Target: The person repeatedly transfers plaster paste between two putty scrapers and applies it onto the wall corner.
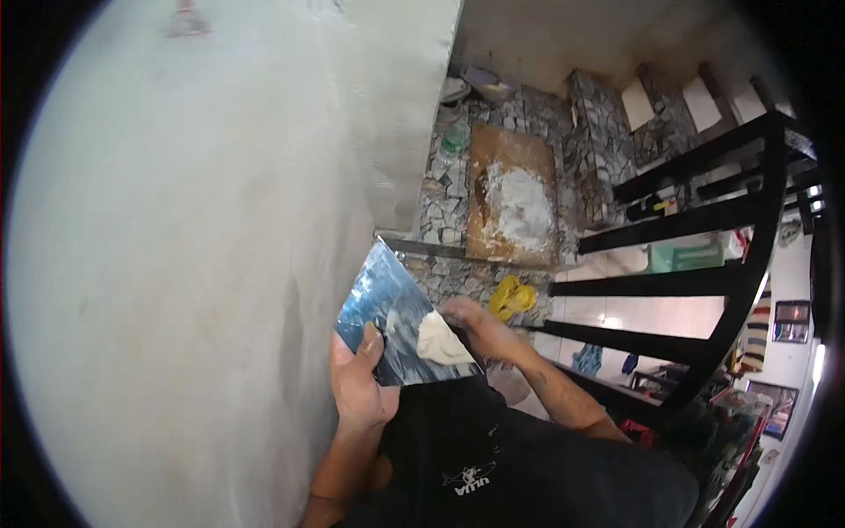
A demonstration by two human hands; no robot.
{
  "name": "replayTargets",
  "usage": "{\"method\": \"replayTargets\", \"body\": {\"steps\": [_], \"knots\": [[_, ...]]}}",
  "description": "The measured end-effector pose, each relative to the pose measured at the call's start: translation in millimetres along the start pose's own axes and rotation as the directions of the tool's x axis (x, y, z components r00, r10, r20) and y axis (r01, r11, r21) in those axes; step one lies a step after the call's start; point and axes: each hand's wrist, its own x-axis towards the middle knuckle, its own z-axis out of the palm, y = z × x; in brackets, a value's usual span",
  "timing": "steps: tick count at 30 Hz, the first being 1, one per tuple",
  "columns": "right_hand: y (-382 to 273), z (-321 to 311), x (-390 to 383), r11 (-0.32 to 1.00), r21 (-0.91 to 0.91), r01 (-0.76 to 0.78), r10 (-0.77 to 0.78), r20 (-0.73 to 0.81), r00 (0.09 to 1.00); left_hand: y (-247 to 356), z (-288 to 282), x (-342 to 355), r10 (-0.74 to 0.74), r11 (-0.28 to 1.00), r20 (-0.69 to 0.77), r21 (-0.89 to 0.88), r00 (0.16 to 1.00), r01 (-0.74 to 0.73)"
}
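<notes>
My left hand (359, 378) grips a flat blue board (380, 295) by its left edge, thumb on top and the other fingers underneath. White streaks smear the board's surface, and a thick lump of off-white putty (443, 341) sits near its right corner. Just beyond that right edge is my right hand (475, 324), pointing toward the board. Its fingers are partly hidden, so whether it holds anything does not show. Both hands are in front of my black shirt (528, 458), close to a pale plastered wall (194, 264).
Below, a brown sheet (480, 220) spattered with white lies on stone-patterned flooring. A yellow plastic bag (510, 297) and a clear bottle with green (455, 139) lie near it. Black railing bars (651, 287) run along the right, with a green crate (695, 256) beyond them.
</notes>
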Motion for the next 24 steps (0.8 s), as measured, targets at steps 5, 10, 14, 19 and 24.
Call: {"method": "replayTargets", "body": {"steps": [5,10,14,19,24], "knots": [[158,41,-19,0.853,0.042,-0.520,0.520,-0.126,0.845,-37,-39,42,-0.168,0.985,-0.128,-0.050,0.978,0.162],[166,17,21,0.804,0.185,-0.565,0.591,-0.351,0.726,-45,-45,48,-0.215,0.976,-0.181,-0.072,0.960,0.205],[50,-6,35,0.562,0.448,-0.695,0.822,-0.209,0.530,-25,-48,34,-0.164,0.960,-0.171,0.200,0.972,0.197],[-29,-5,-24,0.504,0.857,-0.102,0.655,-0.303,0.693,-40,-81,8,-0.090,0.996,-0.001,0.029,0.996,0.090],[-69,2,-74,0.316,0.936,0.153,0.567,-0.315,0.761,-42,-88,-33,-0.064,0.998,0.057,0.002,0.996,0.064]]}}
